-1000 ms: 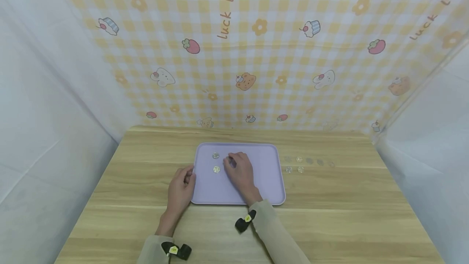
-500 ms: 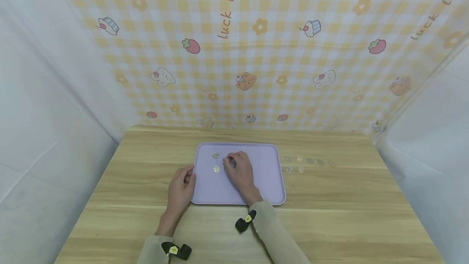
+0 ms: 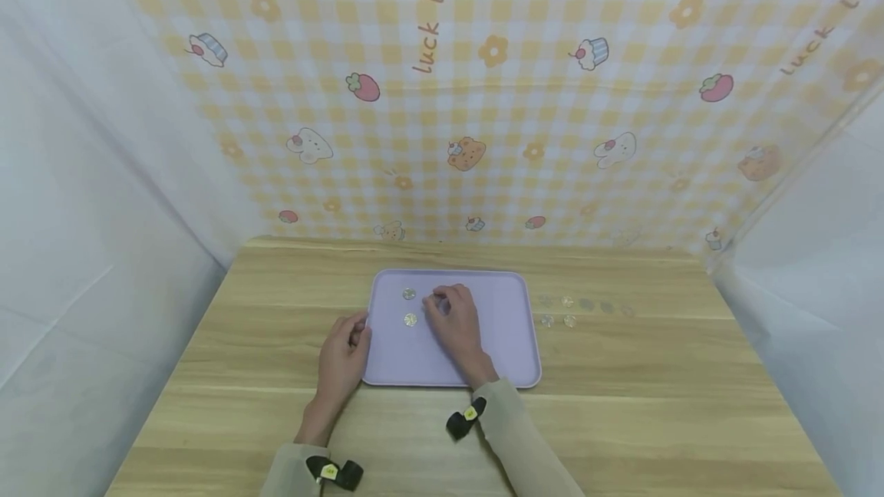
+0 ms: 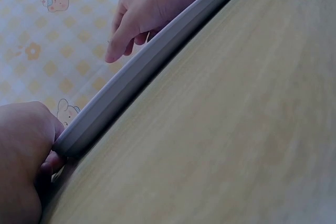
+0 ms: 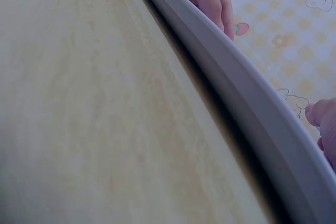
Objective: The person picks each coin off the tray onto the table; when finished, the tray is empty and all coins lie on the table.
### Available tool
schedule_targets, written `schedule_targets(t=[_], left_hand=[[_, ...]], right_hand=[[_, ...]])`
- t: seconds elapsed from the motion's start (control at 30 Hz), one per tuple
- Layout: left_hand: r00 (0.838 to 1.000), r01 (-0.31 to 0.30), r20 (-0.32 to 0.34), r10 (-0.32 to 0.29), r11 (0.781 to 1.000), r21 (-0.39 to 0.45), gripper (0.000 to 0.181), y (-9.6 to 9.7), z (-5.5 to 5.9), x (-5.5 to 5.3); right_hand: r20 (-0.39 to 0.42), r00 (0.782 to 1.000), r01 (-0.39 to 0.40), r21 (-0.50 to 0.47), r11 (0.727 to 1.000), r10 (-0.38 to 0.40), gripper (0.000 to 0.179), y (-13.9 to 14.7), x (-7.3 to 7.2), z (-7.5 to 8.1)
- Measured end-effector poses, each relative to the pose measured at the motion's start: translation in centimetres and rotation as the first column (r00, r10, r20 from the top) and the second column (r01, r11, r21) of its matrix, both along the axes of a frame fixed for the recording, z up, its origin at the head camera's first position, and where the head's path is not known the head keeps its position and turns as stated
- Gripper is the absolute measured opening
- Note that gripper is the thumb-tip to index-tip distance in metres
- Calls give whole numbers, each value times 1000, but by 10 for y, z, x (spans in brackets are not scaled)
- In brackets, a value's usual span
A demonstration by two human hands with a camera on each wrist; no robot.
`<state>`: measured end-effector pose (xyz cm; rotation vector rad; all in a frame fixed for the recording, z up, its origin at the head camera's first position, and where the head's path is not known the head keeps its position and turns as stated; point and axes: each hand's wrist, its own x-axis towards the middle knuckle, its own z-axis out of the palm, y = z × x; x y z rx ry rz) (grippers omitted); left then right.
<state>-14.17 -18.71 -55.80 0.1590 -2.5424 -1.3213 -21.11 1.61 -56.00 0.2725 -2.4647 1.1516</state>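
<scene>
A lilac tray lies on the wooden table. At its left edge my left hand grips the rim; the left wrist view shows this hand with the thumb at the top of the rim and a finger below it. Over the tray's middle is my right hand, fingers bent and thumb and index fingertips close together, low over the surface. I cannot tell whether they pinch a coin. Left of these fingertips lie two coins, one farther back and one nearer.
Right of the tray, several more coins lie on the table in two rows, among them a gold-coloured one and a dark grey one. A yellow checked cloth hangs behind the table, with white sheets at both sides.
The right thumb and index finger have shifted slightly, with more of the tray showing between them. The left hand, tray and visible coins stay in place; the whole view has drifted slightly.
</scene>
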Motion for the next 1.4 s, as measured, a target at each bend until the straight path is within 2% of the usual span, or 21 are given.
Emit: schedule_targets(t=[0.43, 0.67, 0.93, 1.2, 1.4], left_hand=[[1000, 1, 0, -1, 1000, 8, 31, 0, -1, 0], [1000, 1, -6, -1, 1000, 10, 30, 0, -1, 0], [1000, 5, -5, -5, 1000, -2, 31, 1, -1, -1], [1000, 10, -2, -10, 1000, -3, 31, 0, 1, -1], [1000, 8, -3, -8, 1000, 3, 31, 0, 1, 0]], right_hand=[[-19, 1000, 1, -54, 999, -2, 24, 13, 6, 5], [-26, 1000, 5, -40, 999, -6, 24, 25, 7, 6], [-65, 998, -11, -68, 998, 7, 24, 39, 10, 11], [-57, 998, 18, -77, 997, -23, 21, 50, 13, 18], [-77, 997, 9, -79, 997, -15, 23, 59, 12, 19]])
